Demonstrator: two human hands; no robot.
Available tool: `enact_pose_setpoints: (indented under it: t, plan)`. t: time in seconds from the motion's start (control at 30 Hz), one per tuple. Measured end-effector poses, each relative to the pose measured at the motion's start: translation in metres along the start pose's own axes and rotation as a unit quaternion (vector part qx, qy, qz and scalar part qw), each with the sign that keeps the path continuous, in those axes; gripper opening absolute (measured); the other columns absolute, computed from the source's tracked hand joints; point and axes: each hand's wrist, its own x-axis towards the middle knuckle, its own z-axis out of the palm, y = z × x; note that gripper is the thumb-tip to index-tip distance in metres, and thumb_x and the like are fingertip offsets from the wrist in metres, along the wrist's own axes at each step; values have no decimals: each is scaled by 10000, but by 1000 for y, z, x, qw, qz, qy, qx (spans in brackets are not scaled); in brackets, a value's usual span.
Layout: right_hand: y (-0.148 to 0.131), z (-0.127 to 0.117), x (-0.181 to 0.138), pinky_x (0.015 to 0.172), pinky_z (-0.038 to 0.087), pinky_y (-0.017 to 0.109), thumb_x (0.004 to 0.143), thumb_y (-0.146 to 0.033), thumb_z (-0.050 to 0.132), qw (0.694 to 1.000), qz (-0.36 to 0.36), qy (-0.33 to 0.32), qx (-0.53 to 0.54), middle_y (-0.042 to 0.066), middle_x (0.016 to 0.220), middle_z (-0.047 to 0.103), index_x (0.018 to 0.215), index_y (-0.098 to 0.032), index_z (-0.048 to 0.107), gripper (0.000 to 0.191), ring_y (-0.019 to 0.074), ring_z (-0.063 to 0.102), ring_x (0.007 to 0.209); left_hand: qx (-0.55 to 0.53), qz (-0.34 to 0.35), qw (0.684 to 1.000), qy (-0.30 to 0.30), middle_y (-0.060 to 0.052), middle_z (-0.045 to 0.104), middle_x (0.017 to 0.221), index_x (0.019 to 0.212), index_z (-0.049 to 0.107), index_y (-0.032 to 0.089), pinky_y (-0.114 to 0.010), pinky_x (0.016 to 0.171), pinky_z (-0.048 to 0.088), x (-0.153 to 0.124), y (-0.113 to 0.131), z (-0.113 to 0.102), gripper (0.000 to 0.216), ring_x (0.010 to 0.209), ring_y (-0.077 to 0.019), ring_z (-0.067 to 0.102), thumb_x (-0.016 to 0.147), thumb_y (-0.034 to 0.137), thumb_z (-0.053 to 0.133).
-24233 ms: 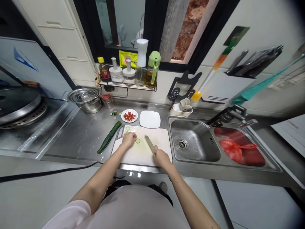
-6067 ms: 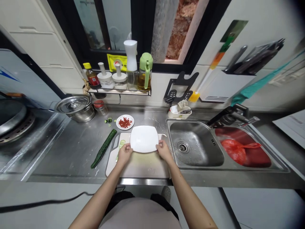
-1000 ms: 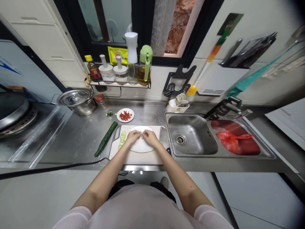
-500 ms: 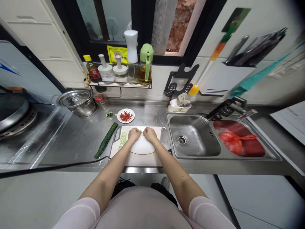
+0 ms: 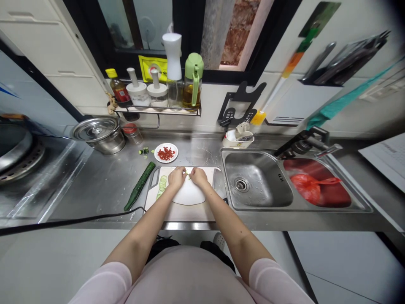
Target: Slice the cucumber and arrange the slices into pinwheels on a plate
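My left hand (image 5: 177, 177) and my right hand (image 5: 198, 176) meet over the far part of a white plate (image 5: 189, 196), fingertips pinched close together. Between them shows a small pale-green cucumber slice (image 5: 188, 173), largely covered by the fingers. The plate rests on a pale cutting board (image 5: 190, 213) with a grey edge. To the left of the plate, a row of overlapping cucumber slices (image 5: 162, 185) lies on the board. A whole dark-green cucumber (image 5: 139, 186) lies on the steel counter just left of the board.
Behind the board is a small white plate (image 5: 174, 157) of chopped red pieces, near cucumber scraps (image 5: 144, 150). A lidded steel pot (image 5: 109, 141) and a jar (image 5: 133, 134) stand back left. On the right is a double sink (image 5: 259, 185) with a red plastic bag (image 5: 306, 189).
My left hand has shifted slightly up and left, its fingers a little straighter. My right hand stays nearly in place. The camera view has tilted slightly.
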Motion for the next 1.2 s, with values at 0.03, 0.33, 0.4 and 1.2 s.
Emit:
enact_pose_setpoints:
  t: [0.03, 0.33, 0.4, 1.2]
  plan:
    - [0, 0, 0, 644, 362, 224, 816, -201, 597, 1000, 1, -1, 1, 76, 954, 721, 925, -194, 700, 150, 170, 634, 851, 0, 6, 1000, 1, -41, 673, 1060, 1048, 654, 276, -279, 775, 428, 0, 0, 1, 202, 956, -199, 620, 881, 316, 549]
    - [-3, -3, -1, 662, 376, 229, 841, -234, 583, 1000, 9, -9, -7, 82, 971, 715, 956, -198, 691, 162, 181, 638, 879, -4, -8, 1000, -8, -44, 655, 1081, 1063, 655, 287, -279, 781, 423, -1, 2, 2, 211, 966, -196, 612, 905, 348, 529]
    - [-4, -2, -1, 668, 381, 228, 851, -249, 579, 1000, 13, -11, -9, 85, 976, 713, 972, -200, 688, 170, 184, 641, 890, -7, -11, 1000, -8, -44, 654, 1087, 1064, 652, 286, -278, 783, 423, -2, 3, 2, 207, 970, -194, 611, 904, 340, 533]
    - [-3, 1, -2, 674, 372, 234, 877, -233, 546, 1000, 12, -8, -7, 92, 971, 704, 994, -181, 658, 170, 187, 626, 881, -41, -8, 999, -8, -35, 658, 1040, 1040, 638, 258, -264, 757, 410, 1, 2, 1, 171, 909, -180, 605, 892, 283, 555]
